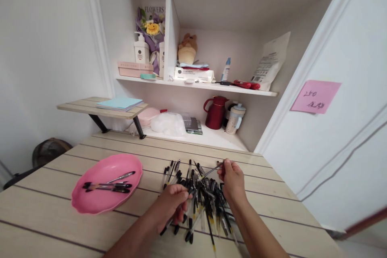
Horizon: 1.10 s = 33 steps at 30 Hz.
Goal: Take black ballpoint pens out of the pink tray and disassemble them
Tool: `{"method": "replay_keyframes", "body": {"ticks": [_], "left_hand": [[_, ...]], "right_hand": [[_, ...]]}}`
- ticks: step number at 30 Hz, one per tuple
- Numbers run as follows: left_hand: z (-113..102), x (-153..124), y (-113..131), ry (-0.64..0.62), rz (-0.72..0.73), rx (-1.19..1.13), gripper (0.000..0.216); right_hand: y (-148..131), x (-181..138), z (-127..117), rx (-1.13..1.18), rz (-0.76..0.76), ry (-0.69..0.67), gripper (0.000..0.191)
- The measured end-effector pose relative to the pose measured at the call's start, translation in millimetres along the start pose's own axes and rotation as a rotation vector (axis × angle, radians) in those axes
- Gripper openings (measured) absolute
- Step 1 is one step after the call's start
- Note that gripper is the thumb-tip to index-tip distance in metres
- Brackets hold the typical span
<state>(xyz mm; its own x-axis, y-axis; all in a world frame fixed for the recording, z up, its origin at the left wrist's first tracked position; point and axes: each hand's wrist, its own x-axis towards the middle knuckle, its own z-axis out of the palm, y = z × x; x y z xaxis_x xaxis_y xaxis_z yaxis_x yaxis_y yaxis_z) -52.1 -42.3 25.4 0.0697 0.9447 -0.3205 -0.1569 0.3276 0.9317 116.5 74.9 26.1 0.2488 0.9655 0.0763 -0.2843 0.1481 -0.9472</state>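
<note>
A heap of pens and pen parts (208,197), many with black caps and some with yellow bits, lies spread on the slatted wooden table. My right hand (232,179) is closed at the heap's right edge, pinching one end of a slim pen (213,169) that slants down left over the pile. On the heap's left side, my left hand (175,203) has its fingers curled in; what they hold is hidden and blurred. To the left stands a pink scalloped dish (104,165) with several black-ended pens (109,186) lying in it.
A small raised wooden shelf (81,106) on black legs carries blue papers (119,103) at the table's back left. Behind the table, a white shelf unit (226,88) holds a red jug (216,113), a tumbler (236,119) and a plastic bag (168,123).
</note>
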Motion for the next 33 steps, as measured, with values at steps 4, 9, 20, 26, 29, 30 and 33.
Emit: {"method": "replay_keyframes", "body": {"ticks": [4, 9, 20, 26, 29, 30, 33], "left_hand": [[-8.3, 1.5, 7.4, 0.082, 0.026, 0.004, 0.020], [-3.5, 4.7, 5.3, 0.146, 0.093, -0.005, 0.021], [8.6, 8.3, -0.1, 0.171, 0.167, 0.029, 0.017], [5.1, 12.0, -4.6, 0.237, 0.157, 0.125, 0.015], [-2.8, 18.2, -5.3, 0.337, 0.251, 0.317, 0.013], [-5.4, 20.0, -4.4, 0.369, 0.289, 0.392, 0.013], [-9.4, 23.5, -0.2, 0.414, 0.356, 0.570, 0.017]], "right_hand": [[6.1, 2.9, -3.0, -0.128, 0.035, -0.102, 0.029], [10.9, -7.0, 2.0, -0.485, -0.053, -0.308, 0.027], [1.9, -46.8, 21.8, -0.287, 0.246, -0.628, 0.028], [0.2, -21.4, 11.4, -0.261, 0.228, -0.452, 0.029], [2.9, -17.3, 8.3, -0.397, 0.200, -0.497, 0.027], [5.0, -18.0, 8.0, -0.463, 0.188, -0.527, 0.027], [12.8, -23.4, 8.7, -0.643, 0.142, -0.596, 0.028]]}}
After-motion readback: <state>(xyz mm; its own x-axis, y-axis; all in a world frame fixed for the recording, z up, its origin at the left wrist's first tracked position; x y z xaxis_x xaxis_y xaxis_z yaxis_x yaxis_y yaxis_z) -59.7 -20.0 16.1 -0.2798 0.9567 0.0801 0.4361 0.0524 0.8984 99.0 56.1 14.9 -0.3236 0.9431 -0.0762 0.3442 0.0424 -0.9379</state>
